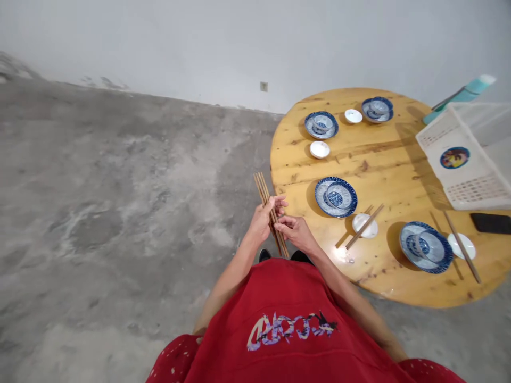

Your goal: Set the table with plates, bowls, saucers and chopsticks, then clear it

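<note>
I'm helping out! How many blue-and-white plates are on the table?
4. One round blue-and-white china plate sits far back on the round wooden table, another left of it, a third nearest the right hand, a fourth near the right edge. The white plastic basket may hide more.

Chopstick bundle (272, 213) at twelve o'clock, round surface (395, 181) at two o'clock; four bowl-and-plate sets (335, 197) and four saucers (319, 149) on it, plastic basket (465, 159) at its three o'clock edge, phone (491, 223) just beside.

chopsticks (263, 189): plain brown wood | dishes (336, 198): blue-and-white patterned | tabletop (383, 170): yellow, brown grain | shirt (279, 287): red, lilac-black print
</note>
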Action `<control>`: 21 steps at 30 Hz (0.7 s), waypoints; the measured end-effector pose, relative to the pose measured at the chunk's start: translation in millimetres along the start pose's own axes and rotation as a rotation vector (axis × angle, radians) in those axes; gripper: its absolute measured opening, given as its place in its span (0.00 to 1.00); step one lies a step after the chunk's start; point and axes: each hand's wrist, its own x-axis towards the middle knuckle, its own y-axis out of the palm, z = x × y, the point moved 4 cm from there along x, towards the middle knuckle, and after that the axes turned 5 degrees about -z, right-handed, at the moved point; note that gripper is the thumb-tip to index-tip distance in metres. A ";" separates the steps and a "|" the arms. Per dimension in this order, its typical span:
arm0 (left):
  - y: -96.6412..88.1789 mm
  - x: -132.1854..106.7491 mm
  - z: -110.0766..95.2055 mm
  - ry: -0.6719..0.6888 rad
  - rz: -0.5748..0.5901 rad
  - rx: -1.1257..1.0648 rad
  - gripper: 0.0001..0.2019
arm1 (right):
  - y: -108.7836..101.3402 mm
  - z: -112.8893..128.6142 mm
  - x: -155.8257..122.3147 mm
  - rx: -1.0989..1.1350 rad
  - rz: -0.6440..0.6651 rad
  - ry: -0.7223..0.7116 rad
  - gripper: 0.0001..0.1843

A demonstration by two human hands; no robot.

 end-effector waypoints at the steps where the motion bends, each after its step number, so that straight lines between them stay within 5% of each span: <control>1: -3.7 0.6 -3.5 -0.005 -0.003 0.010 0.24 | 5.2 0.2 3.1 0.015 0.012 0.002 0.18; 7: -24.2 6.1 -10.5 -0.065 -0.050 0.040 0.27 | 27.7 -5.0 21.4 0.079 0.039 0.028 0.15; 12: -47.3 33.7 -18.7 -0.037 -0.171 0.029 0.27 | 30.0 -7.0 43.0 0.177 0.041 0.068 0.17; 16: -54.7 63.5 -39.3 0.058 -0.195 0.131 0.25 | 8.0 -2.9 72.7 0.378 -0.160 0.117 0.19; 21: -45.0 106.5 -53.5 0.051 -0.068 0.563 0.26 | -24.4 3.5 139.4 0.593 -0.454 0.099 0.18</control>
